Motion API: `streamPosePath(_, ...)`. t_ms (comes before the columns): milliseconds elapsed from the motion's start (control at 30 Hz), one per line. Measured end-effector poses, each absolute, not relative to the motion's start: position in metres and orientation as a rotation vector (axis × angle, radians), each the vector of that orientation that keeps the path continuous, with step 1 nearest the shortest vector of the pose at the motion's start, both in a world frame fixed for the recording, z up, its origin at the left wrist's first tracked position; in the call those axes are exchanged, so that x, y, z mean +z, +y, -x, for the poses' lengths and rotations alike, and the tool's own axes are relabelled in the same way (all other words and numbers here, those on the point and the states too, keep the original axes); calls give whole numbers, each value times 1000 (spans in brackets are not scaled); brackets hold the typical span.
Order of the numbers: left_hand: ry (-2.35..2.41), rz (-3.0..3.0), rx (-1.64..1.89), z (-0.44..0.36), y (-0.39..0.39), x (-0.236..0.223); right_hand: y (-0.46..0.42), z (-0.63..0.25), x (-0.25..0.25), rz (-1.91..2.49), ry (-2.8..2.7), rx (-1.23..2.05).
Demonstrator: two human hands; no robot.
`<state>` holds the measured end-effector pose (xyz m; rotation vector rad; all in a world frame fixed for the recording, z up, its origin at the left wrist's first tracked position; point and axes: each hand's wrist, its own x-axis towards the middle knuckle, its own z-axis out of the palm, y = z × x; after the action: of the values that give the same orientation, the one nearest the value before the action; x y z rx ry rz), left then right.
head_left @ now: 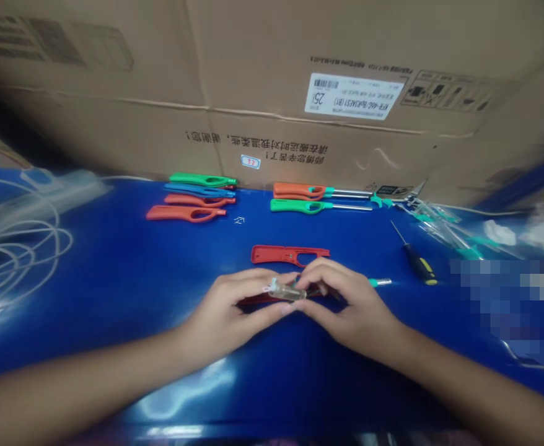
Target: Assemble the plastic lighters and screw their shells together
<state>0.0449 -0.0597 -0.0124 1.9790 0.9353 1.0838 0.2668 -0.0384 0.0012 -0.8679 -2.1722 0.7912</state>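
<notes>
My left hand (235, 306) and my right hand (346, 303) meet at the middle of the blue table (114, 279). Together they pinch a small clear fuel tank (288, 291) between fingertips. Under my hands lies a red lighter half-shell (258, 300) with a metal tube tip (381, 282) sticking out to the right. Just beyond my fingers lies another open red lighter shell (288, 254).
Loose handles in green, blue and orange (197, 198) lie at the back left. Two assembled long lighters (318, 198) lie at the back centre. A screwdriver (416, 260) and several metal tubes (439, 226) are to the right. White cable (16, 248) coils left. A cardboard box (272, 87) stands behind.
</notes>
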Motion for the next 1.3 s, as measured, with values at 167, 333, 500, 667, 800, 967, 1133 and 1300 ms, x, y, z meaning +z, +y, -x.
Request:
streamPosePath(167,953,-2019,1101,-43,-54,-12,-33,-275,1,893,-2426,699)
streamPosePath(333,1019,-2144,1030,-34,-49,-4,-30,-282,1,877,-2709,441)
streamPosePath(500,1007,-2331,901,-27,-44,-4,-26,-285,-3,815,-2755,293)
streamPosePath(667,965,-2384,825,-27,-42,-10,-27,-286,0,847,-2567,652)
streamPosePath(800,1050,-2325,850,-27,-43,-10,-28,-284,2,980,-2320,923)
streamPosePath(967,1118,-1828,785,-33,-53,3,-24,-285,0,1063,-2172,1106)
streamPosePath(1133,1014,-1377,506,-39,-61,11,-23,-284,-2,1103,-2111,1211)
streamPosePath(1300,1107,-1714,574,-35,-56,5,-22,-283,-1,1135,-2058,1288)
